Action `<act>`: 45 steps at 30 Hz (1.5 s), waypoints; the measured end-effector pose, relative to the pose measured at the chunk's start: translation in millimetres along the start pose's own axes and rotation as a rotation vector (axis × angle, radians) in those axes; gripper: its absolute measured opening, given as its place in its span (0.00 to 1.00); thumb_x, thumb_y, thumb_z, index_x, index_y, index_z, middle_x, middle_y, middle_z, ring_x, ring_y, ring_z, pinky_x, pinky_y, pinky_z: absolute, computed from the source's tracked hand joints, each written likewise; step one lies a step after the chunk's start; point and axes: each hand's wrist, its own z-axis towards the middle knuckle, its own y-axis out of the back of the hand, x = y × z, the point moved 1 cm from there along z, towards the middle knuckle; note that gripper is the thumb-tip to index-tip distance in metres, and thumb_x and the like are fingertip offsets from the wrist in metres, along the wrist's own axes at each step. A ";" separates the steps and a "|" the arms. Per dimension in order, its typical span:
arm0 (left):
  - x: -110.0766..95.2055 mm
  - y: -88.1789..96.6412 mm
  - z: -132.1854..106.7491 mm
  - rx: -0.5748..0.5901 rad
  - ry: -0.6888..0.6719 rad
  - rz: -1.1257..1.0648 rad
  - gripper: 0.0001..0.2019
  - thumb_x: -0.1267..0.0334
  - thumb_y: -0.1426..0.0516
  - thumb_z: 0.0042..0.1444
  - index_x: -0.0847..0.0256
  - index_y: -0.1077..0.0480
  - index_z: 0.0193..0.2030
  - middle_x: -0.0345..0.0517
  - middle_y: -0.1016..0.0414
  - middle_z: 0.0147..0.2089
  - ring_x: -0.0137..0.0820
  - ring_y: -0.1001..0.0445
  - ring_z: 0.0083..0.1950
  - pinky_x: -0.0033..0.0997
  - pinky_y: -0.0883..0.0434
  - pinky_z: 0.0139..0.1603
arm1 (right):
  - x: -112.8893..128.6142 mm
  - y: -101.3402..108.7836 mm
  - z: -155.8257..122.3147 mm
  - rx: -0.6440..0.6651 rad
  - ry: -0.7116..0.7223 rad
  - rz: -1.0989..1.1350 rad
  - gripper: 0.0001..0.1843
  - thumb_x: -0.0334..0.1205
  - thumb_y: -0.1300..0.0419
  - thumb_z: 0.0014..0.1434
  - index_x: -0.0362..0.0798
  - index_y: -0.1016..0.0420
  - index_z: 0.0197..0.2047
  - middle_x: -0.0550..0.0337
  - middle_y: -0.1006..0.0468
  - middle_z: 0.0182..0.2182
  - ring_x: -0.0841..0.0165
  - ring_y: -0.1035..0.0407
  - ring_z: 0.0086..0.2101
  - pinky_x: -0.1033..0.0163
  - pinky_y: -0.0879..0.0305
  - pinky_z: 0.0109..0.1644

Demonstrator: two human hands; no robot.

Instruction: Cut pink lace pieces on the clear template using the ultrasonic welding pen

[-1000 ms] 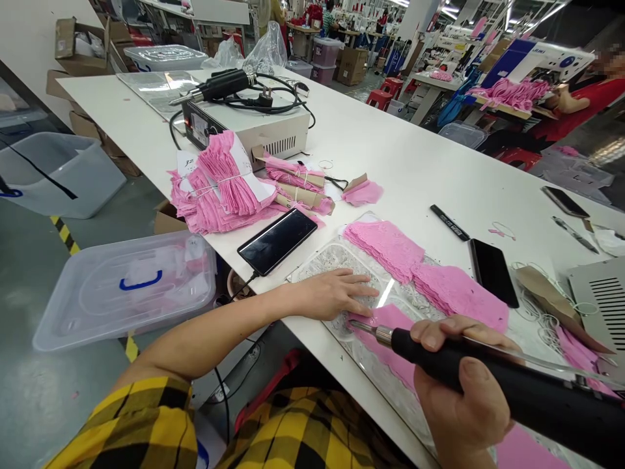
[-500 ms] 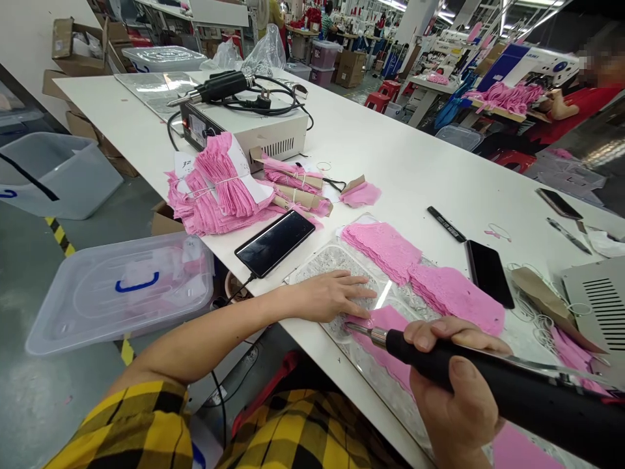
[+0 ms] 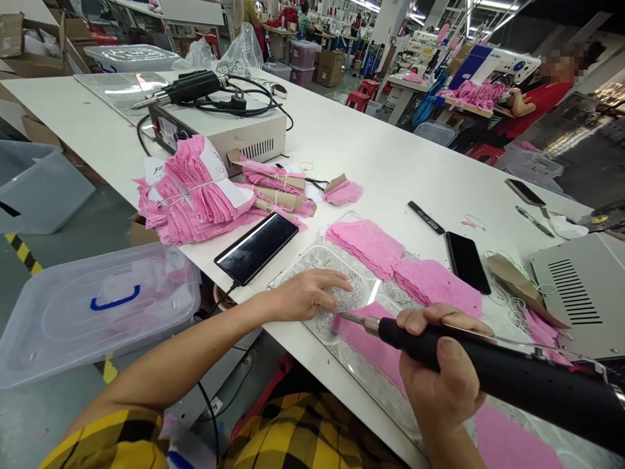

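My right hand [image 3: 442,365] is wrapped round a thick black hand-held tool [image 3: 493,378] with a pointed metal tip. That tip is at the left end of a pink fabric piece [image 3: 371,339] lying on a scratched clear plastic board [image 3: 293,270]. My left hand [image 3: 315,291] is over the board just left of the tip, nothing held in it, index finger stretched out and thumb apart. Whether its fingertips touch the board I cannot tell. Behind the tool, two stacks of cut pink fabric [image 3: 366,244] lie on the board. Another pink piece [image 3: 512,436] shows below my right forearm.
On the white table stand a control box [image 3: 258,137] with a second tool [image 3: 195,88] on top, bundled pink pieces [image 3: 195,189], phones [image 3: 258,247], a marker [image 3: 426,217] and a grey vented box [image 3: 586,293]. A lidded plastic bin [image 3: 107,306] stands left. A person [image 3: 541,104] sits at a sewing machine.
My left hand has drawn back a little from the pink piece, its fingers less spread. The tool tip stays at the piece's left end. The view has shifted to the right.
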 end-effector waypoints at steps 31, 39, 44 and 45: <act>-1.5 -2.5 0.5 0.204 0.068 0.097 0.24 0.87 0.49 0.44 0.59 0.20 0.37 0.47 0.27 0.60 0.39 0.35 0.66 0.40 0.32 0.64 | 4.4 2.4 -4.0 0.063 -0.035 0.018 0.06 0.38 0.38 0.52 0.48 0.31 0.33 0.64 0.32 0.31 0.74 0.35 0.25 0.60 0.32 0.30; -0.5 -4.3 -0.1 0.176 0.037 0.116 0.24 0.86 0.49 0.45 0.59 0.20 0.38 0.47 0.27 0.60 0.39 0.34 0.66 0.39 0.31 0.63 | 1.9 2.5 -3.2 0.069 -0.042 0.019 0.07 0.38 0.38 0.52 0.48 0.31 0.34 0.64 0.32 0.31 0.73 0.35 0.25 0.59 0.30 0.31; -1.4 -3.0 0.9 0.185 0.042 0.118 0.23 0.86 0.48 0.45 0.58 0.20 0.37 0.46 0.27 0.60 0.39 0.34 0.66 0.39 0.31 0.63 | 1.2 0.7 -5.5 0.100 -0.012 -0.012 0.05 0.36 0.39 0.54 0.49 0.32 0.34 0.64 0.31 0.31 0.73 0.34 0.26 0.59 0.30 0.32; -1.5 -2.6 0.8 0.181 0.038 0.118 0.23 0.86 0.48 0.44 0.58 0.20 0.37 0.47 0.27 0.60 0.39 0.34 0.66 0.39 0.31 0.63 | 1.1 0.0 -6.4 0.106 -0.003 -0.013 0.05 0.36 0.39 0.54 0.49 0.32 0.34 0.64 0.31 0.31 0.73 0.34 0.26 0.60 0.30 0.32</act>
